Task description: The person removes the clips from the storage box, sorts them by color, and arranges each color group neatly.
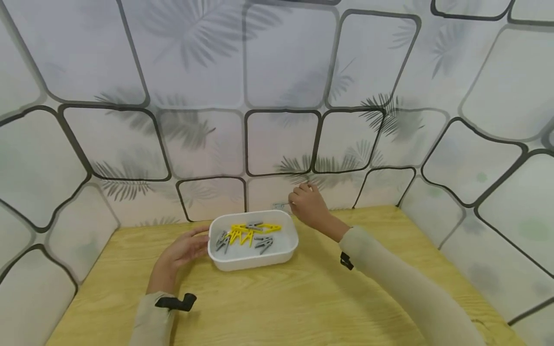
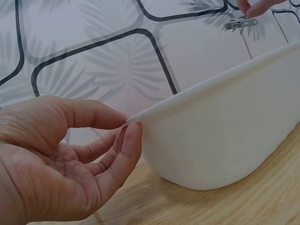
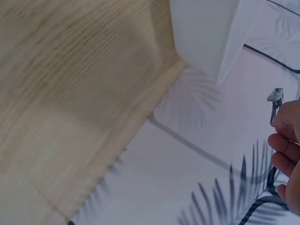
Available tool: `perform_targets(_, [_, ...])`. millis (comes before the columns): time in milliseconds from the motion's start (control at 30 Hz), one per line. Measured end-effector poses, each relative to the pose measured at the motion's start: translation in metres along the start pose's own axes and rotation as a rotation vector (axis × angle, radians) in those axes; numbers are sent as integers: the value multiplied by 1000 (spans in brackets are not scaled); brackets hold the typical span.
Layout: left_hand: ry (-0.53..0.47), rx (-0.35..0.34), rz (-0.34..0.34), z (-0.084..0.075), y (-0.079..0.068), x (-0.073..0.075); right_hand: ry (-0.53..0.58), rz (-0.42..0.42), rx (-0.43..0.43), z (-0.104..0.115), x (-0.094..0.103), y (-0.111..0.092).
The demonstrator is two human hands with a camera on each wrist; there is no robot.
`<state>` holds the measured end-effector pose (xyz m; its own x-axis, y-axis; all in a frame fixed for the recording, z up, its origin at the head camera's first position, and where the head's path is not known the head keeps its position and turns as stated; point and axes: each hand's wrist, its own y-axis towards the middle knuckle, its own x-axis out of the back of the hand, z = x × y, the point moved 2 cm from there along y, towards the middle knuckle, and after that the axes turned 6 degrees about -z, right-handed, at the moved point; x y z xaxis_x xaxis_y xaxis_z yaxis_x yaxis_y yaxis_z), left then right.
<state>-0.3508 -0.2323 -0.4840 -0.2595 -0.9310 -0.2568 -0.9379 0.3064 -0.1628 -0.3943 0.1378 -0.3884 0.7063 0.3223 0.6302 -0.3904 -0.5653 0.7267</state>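
A white plastic tub [image 1: 259,263] stands on the wooden table, with yellow clothespins [image 1: 235,235] and grey clothespins [image 1: 264,244] lying loose inside. At its left end is my left hand [image 1: 188,246]; in the left wrist view the thumb and a fingertip pinch the tub's rim [image 2: 187,97]. My right hand [image 1: 309,204] is raised beyond the tub's right back corner, close to the wall. Between its thumb and fingers it pinches a grey clothespin [image 3: 275,96], which sticks out to the left. The same grey clothespin [image 2: 241,22] shows above the tub in the left wrist view.
The patterned wall [image 1: 281,144] rises right behind the table's back edge, and side walls flank it left and right. The wooden tabletop [image 1: 268,307] spreads in front of the tub. A black strap [image 1: 175,302] is on the left sleeve, another black piece [image 1: 346,260] on the right.
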Motion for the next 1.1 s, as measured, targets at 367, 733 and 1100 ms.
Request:
perform_targets(367, [6,5,-35,5,-1,-2,83,-16,-373,-21,2,-51])
perform_targets(733, [4,0,-43,-2,-2,1,205,91,-659,-29,-11,-91])
perform_targets(1100, [7,13,-49,-2,-4,0,181,289,-719,-24,-23,-108])
